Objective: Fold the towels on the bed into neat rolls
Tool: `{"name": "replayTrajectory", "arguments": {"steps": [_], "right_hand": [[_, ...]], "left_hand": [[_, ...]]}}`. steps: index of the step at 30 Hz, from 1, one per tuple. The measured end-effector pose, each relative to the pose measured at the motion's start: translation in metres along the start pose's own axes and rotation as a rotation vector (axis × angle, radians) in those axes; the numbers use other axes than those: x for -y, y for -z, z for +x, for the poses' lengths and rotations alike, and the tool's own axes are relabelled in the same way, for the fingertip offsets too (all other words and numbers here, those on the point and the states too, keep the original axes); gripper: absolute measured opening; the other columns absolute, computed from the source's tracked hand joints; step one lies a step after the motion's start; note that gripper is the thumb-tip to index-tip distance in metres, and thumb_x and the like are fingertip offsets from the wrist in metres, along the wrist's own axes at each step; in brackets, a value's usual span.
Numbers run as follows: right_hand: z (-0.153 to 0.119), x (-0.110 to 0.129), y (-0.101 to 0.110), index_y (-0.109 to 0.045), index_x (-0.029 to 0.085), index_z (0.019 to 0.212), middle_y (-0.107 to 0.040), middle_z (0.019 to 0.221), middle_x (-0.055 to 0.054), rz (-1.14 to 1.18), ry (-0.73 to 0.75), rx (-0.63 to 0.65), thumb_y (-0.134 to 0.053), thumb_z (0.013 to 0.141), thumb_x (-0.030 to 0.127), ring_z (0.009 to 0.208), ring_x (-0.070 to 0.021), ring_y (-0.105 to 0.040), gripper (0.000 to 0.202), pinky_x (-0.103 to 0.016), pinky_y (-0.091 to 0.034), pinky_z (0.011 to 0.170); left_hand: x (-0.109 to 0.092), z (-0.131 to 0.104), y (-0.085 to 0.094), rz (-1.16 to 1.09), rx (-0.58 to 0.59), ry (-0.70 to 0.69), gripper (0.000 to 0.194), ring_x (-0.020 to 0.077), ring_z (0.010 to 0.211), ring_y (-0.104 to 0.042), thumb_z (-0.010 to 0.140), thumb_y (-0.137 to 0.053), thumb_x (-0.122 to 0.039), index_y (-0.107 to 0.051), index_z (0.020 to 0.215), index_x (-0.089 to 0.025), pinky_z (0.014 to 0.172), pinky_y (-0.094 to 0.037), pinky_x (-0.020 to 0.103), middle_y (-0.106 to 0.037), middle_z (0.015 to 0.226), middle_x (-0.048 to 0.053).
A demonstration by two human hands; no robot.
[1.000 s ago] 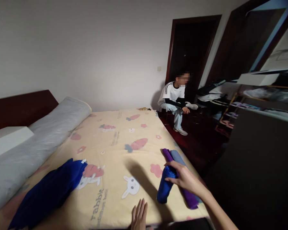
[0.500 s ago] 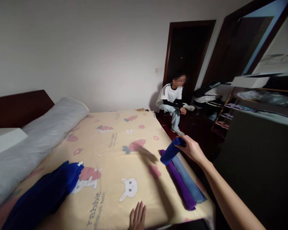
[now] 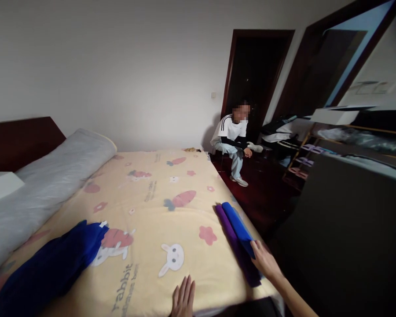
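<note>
My right hand (image 3: 265, 260) is closed on the near end of a rolled blue towel (image 3: 236, 225) at the bed's right edge. That roll lies along a rolled purple towel (image 3: 231, 244), against its right side. A grey-blue roll mostly disappears behind the blue one, with only a sliver showing. Palm down, my left hand (image 3: 184, 296) rests flat on the bed sheet (image 3: 152, 246) near the front edge, fingers stretched out and nothing in them. Farther left, a loose dark blue cloth (image 3: 53, 262) with a white tag lies spread on the sheet.
A grey rolled quilt (image 3: 62, 165) and a white box (image 3: 3, 187) lie by the headboard (image 3: 23, 141). Beyond the bed's far right corner a person (image 3: 232, 136) sits. A dark cabinet (image 3: 346, 233) and a shoe rack (image 3: 305, 158) stand at the right.
My right hand has come down and nearer with the blue roll, which was in the air and now lies lengthwise by the purple one, covering the grey-blue roll. The left hand stays flat.
</note>
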State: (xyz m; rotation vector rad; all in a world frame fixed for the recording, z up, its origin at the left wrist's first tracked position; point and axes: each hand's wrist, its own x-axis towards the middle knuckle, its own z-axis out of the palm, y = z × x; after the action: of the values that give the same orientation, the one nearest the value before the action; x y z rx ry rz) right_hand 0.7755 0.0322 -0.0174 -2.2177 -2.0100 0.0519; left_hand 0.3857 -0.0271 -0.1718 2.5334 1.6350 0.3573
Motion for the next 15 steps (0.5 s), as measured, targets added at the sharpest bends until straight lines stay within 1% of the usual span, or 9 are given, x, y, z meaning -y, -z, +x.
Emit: {"name": "replayTrajectory", "arguments": {"steps": [3, 6, 8, 10, 11, 12, 13, 15], "right_hand": [[-0.002, -0.004, -0.001, -0.055, 0.020, 0.115, -0.056, 0.117, -0.014, -0.008, 0.028, -0.017, -0.046, 0.078, 0.013, 0.105, -0.0291, -0.061, 0.039, -0.037, -0.050, 0.082], [-0.005, -0.004, -0.003, -0.055, 0.019, 0.119, -0.056, 0.123, -0.015, -0.048, -0.027, 0.056, -0.051, 0.072, 0.011, 0.114, -0.0307, -0.057, 0.048, -0.040, -0.045, 0.094], [-0.006, -0.003, -0.004, -0.056, 0.019, 0.116, -0.057, 0.120, -0.015, -0.070, -0.078, 0.102, -0.054, 0.070, 0.013, 0.114, -0.0319, -0.057, 0.047, -0.043, -0.043, 0.095], [-0.004, -0.001, -0.001, -0.059, 0.020, 0.108, -0.059, 0.114, -0.013, -0.061, -0.107, 0.115, -0.052, 0.077, 0.024, 0.110, -0.0323, -0.058, 0.032, -0.046, -0.045, 0.089], [-0.001, 0.000, 0.001, -0.060, 0.021, 0.105, -0.060, 0.113, -0.013, -0.048, -0.120, 0.119, -0.048, 0.081, 0.031, 0.109, -0.0323, -0.058, 0.029, -0.047, -0.046, 0.087], [0.002, 0.001, 0.004, -0.060, 0.020, 0.105, -0.060, 0.114, -0.013, -0.033, -0.140, 0.117, -0.044, 0.085, 0.038, 0.109, -0.0325, -0.057, 0.031, -0.047, -0.046, 0.086], [0.006, 0.003, 0.005, -0.059, 0.020, 0.110, -0.059, 0.117, -0.014, -0.016, -0.168, 0.107, -0.039, 0.087, 0.043, 0.110, -0.0329, -0.057, 0.038, -0.048, -0.046, 0.086], [0.013, 0.010, 0.002, -0.050, 0.018, 0.129, -0.052, 0.132, -0.017, 0.011, -0.247, 0.069, -0.036, 0.088, 0.052, 0.118, -0.0355, -0.053, 0.055, -0.051, -0.045, 0.089]], "left_hand": [[-0.002, 0.002, 0.006, -0.013, 0.055, -0.012, 0.072, 0.0302, 0.144, -0.032, 0.083, -0.046, -0.040, -0.019, 0.149, -0.032, 0.118, -0.028, 0.050, -0.043, 0.152, -0.001], [-0.005, 0.001, 0.009, -0.005, 0.052, 0.027, 0.071, 0.0299, 0.144, -0.033, 0.085, -0.043, -0.038, -0.014, 0.149, -0.032, 0.117, -0.029, 0.050, -0.040, 0.153, -0.002], [-0.008, -0.001, 0.009, -0.013, 0.053, 0.048, 0.069, 0.0289, 0.143, -0.035, 0.086, -0.042, -0.034, -0.014, 0.149, -0.032, 0.116, -0.030, 0.049, -0.036, 0.155, -0.001], [-0.008, -0.002, 0.008, -0.033, 0.077, 0.047, 0.069, 0.0285, 0.142, -0.036, 0.086, -0.043, -0.031, -0.015, 0.149, -0.032, 0.116, -0.030, 0.049, -0.032, 0.157, -0.001], [-0.007, -0.002, 0.007, -0.042, 0.091, 0.043, 0.069, 0.0287, 0.142, -0.036, 0.085, -0.043, -0.030, -0.015, 0.149, -0.031, 0.116, -0.030, 0.050, -0.031, 0.157, 0.000], [-0.005, -0.002, 0.006, -0.048, 0.104, 0.039, 0.070, 0.0292, 0.143, -0.035, 0.085, -0.043, -0.030, -0.016, 0.149, -0.030, 0.116, -0.030, 0.051, -0.030, 0.157, 0.001], [-0.003, -0.001, 0.005, -0.055, 0.118, 0.033, 0.071, 0.0299, 0.143, -0.035, 0.084, -0.044, -0.031, -0.016, 0.149, -0.030, 0.116, -0.030, 0.051, -0.029, 0.157, 0.001], [0.002, 0.001, 0.001, -0.064, 0.147, 0.023, 0.072, 0.0310, 0.142, -0.035, 0.083, -0.047, -0.034, -0.017, 0.149, -0.030, 0.115, -0.032, 0.052, -0.030, 0.157, 0.001]]}}
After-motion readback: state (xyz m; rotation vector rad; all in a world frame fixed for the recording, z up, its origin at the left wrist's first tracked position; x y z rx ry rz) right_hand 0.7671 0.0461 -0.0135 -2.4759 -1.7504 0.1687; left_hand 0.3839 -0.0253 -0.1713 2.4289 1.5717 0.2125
